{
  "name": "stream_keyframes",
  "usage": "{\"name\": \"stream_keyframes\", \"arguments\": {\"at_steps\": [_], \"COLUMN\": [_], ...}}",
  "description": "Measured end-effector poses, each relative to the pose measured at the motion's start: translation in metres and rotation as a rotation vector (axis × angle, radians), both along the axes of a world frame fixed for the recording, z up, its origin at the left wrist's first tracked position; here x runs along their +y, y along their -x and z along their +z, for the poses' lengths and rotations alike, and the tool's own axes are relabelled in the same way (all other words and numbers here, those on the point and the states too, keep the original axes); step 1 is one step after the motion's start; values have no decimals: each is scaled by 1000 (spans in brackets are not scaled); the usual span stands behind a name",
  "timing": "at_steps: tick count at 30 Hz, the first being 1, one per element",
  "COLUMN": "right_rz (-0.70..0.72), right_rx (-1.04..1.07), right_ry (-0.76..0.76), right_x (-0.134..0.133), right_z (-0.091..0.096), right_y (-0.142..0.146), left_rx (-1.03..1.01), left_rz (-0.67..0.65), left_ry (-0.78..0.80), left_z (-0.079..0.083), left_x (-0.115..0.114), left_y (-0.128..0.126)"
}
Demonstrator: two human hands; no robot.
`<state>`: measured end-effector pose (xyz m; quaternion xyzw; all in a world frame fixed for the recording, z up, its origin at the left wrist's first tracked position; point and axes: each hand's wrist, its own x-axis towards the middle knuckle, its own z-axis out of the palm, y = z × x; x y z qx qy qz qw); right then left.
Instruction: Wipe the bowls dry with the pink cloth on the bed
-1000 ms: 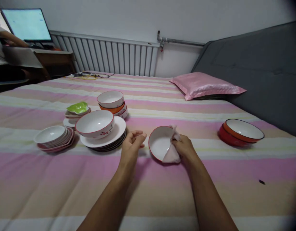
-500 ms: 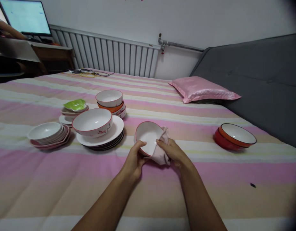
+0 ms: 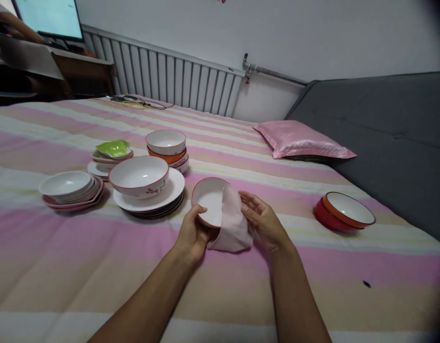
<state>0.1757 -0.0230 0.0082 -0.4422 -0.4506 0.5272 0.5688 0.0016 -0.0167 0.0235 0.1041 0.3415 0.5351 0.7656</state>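
One red-rimmed bowl (image 3: pixel 207 200) was near the stacked plates (image 3: pixel 176 183). Your left hand (image 3: pixel 191 233) gripped its edge, likely to keep it steady. Your right hand (image 3: pixel 265 221) curled at the pink cloth (image 3: pixel 234 221) draped over it; I couldn't tell if it pinched.

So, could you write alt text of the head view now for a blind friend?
A left hand grips a white, red-rimmed bowl while the right hand touches a pink cloth draped over its side. Stacked dishes sit left on a striped bedspread, two stacked bowls right.
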Motion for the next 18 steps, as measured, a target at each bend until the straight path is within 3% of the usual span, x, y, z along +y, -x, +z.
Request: {"name": "stream_keyframes", "arguments": {"at_steps": [3,9,15,18], "right_rz": [-34,-265,-515,-548], "right_rx": [-39,-94,-233,-307], "right_ry": [-23,33,-266,-365], "right_x": [2,7,5,1], "right_z": [-4,-9,1,10], "right_y": [-1,-3,-1,7], "left_rx": [41,153,233,260], "left_rz": [-14,-71,-133,-160], "left_ry": [-6,-10,-59,-46], "left_z": [-2,-6,-15,-18], "left_x": [0,-2,-3,-4], "left_y": [-1,-1,-1,-3]}}
